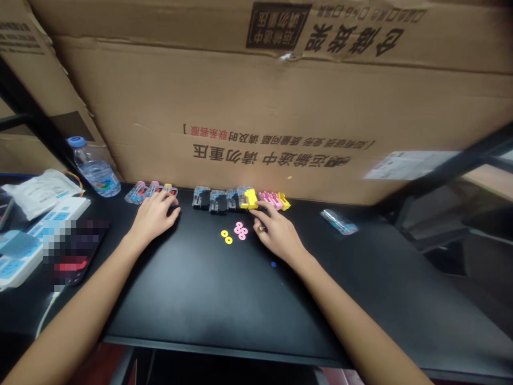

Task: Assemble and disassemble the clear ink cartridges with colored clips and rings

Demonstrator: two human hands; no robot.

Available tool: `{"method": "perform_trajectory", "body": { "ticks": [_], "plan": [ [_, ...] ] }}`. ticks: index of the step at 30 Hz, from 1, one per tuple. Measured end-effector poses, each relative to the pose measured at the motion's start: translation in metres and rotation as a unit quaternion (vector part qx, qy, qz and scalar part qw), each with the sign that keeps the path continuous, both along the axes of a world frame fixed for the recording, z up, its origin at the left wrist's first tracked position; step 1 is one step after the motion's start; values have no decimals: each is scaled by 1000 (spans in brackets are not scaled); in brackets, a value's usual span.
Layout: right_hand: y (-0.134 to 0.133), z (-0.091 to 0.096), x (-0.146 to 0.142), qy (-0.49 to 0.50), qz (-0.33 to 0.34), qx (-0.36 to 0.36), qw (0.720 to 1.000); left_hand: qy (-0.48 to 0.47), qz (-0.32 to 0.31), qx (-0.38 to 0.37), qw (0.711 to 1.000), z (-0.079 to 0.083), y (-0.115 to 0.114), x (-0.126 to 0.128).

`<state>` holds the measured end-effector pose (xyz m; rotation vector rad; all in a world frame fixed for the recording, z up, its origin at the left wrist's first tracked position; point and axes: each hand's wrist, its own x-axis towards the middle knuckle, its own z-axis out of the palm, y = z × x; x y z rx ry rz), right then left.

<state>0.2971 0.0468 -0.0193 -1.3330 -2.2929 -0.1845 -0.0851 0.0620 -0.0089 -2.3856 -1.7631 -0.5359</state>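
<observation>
My left hand (154, 215) lies on the black table (208, 299), fingers spread flat, its tips touching a row of clear cartridges with pink and red inside (149, 191). My right hand (276, 230) rests on the table too, fingers stretched toward a yellow cartridge (250, 199) and pink cartridges (271, 199). Black and clear cartridges (216, 200) stand between the hands. Small yellow rings (226, 237) and pink rings (241, 230) lie just left of my right hand. Neither hand holds anything.
A big cardboard box (280, 117) stands along the table's back. A water bottle (94, 167) lies at the left, with a white power strip (36, 235), a phone (76, 251) and a white bag (40, 190). A clear packet (339, 221) lies at the right.
</observation>
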Motion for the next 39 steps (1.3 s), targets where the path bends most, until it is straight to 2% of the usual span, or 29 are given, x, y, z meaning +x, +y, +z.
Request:
{"method": "perform_trajectory", "body": {
  "ticks": [8,15,19,23,26,30,33,39],
  "plan": [
    [4,-3,6,-55,27,23,998,-15,1,11,1000,-2,-2,4],
    [7,-4,6,-71,18,33,997,-55,-99,-12,993,-1,-10,23],
    [10,-5,6,-80,13,35,996,-46,-126,-33,990,-7,-13,32],
    [6,3,4,-67,13,63,996,-39,-138,-40,989,-13,-13,35],
    [-3,13,0,-45,22,79,996,-42,-141,-41,988,-11,-14,36],
    [-21,24,-12,-1,74,95,993,-83,-157,-13,984,2,-22,43],
    [-35,24,-28,31,140,74,987,-134,-187,35,973,8,-33,58],
    [-48,21,-44,86,224,59,969,-152,-285,115,940,5,-46,80]
  ]
}}
